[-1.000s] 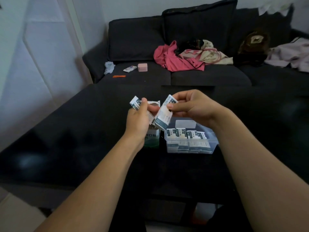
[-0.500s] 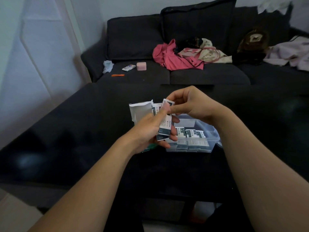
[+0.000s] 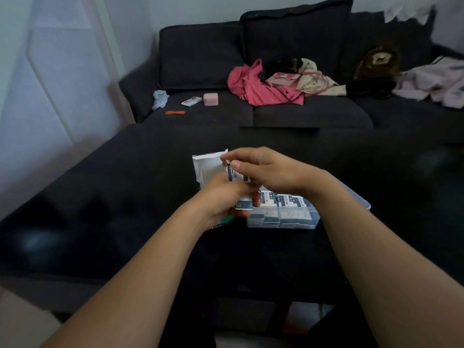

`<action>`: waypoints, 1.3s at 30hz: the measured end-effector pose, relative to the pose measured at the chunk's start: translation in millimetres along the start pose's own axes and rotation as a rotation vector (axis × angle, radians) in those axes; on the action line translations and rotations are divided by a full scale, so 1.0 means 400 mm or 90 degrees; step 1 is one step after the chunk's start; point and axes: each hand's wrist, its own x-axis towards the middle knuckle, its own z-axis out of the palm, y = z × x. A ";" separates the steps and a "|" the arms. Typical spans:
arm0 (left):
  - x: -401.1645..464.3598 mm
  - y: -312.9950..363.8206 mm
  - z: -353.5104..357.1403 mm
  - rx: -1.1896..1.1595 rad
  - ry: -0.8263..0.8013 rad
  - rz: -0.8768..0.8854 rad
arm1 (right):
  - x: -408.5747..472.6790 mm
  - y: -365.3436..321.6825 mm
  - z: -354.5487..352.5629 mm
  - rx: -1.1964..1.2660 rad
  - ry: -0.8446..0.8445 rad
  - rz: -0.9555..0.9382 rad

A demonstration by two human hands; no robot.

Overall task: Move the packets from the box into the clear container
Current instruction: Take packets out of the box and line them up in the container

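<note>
Packets [image 3: 238, 175], print illegible, in fingers [image 3: 236, 164]

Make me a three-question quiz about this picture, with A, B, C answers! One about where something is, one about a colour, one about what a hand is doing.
1. Where is the clear container?
A. on the sofa
B. on the dark table, right of the box
C. on the floor

2. What colour is the small box on the sofa?
A. pink
B. yellow
C. blue

3. What is the right hand doing?
A. resting flat on the table
B. pointing at the sofa
C. pinching a packet

Answers:
1 B, it sits on the dark table beside the box.
2 A, it looks pale pink.
3 C, finger and thumb pinch the packet.
</note>
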 end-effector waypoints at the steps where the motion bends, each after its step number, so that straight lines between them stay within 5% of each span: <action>1: 0.001 -0.001 0.002 0.016 0.017 0.005 | 0.000 0.002 0.000 0.003 0.018 -0.006; 7: 0.020 -0.010 0.025 0.159 0.125 0.060 | -0.014 0.016 -0.025 0.043 0.060 -0.019; 12: 0.024 -0.014 0.056 0.160 0.056 0.037 | -0.041 0.019 -0.044 -0.018 0.059 -0.030; 30: 0.090 -0.020 0.110 0.201 0.101 0.122 | -0.045 0.100 -0.101 0.035 0.103 0.104; 34: 0.091 -0.031 0.080 0.372 0.134 0.217 | -0.050 0.147 -0.154 -0.014 0.170 0.217; 39: 0.096 -0.041 0.057 0.667 0.026 0.247 | -0.032 0.164 -0.144 -0.134 0.001 0.354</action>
